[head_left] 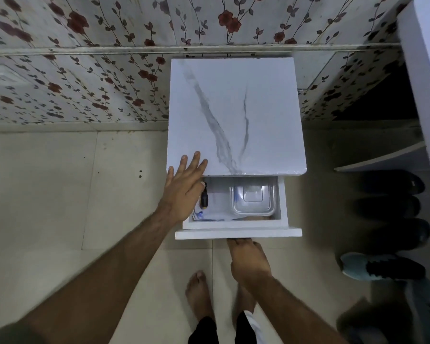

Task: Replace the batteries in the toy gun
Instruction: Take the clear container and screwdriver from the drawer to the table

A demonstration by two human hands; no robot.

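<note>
The white marble-patterned cabinet (236,115) stands against the floral wall, and its drawer (238,232) is pulled out toward the person. The right hand (250,263) hooks its fingers under the drawer's front lip, fingertips hidden beneath the panel, so it grips that edge. The left hand (184,189) lies with straight, spread fingers on the cabinet's near-left corner, holding nothing, its palm above the drawer's left end. Inside the drawer, just right of that palm, sits a clear lidded plastic box (253,199); its contents cannot be made out. Directly under the left hand's thumb side lies a screwdriver (204,201) with a black-and-yellow handle, resting on white paper or plastic wrapping (217,207) with blue print near the front-left corner. The toy gun and the batteries are nowhere in sight, so they are either elsewhere or hidden deeper in the drawer. The screwdriver looks light, stiff and easy to lift; its ribbed handle, nearest the left fingers, seems the sensible place to take it.
</note>
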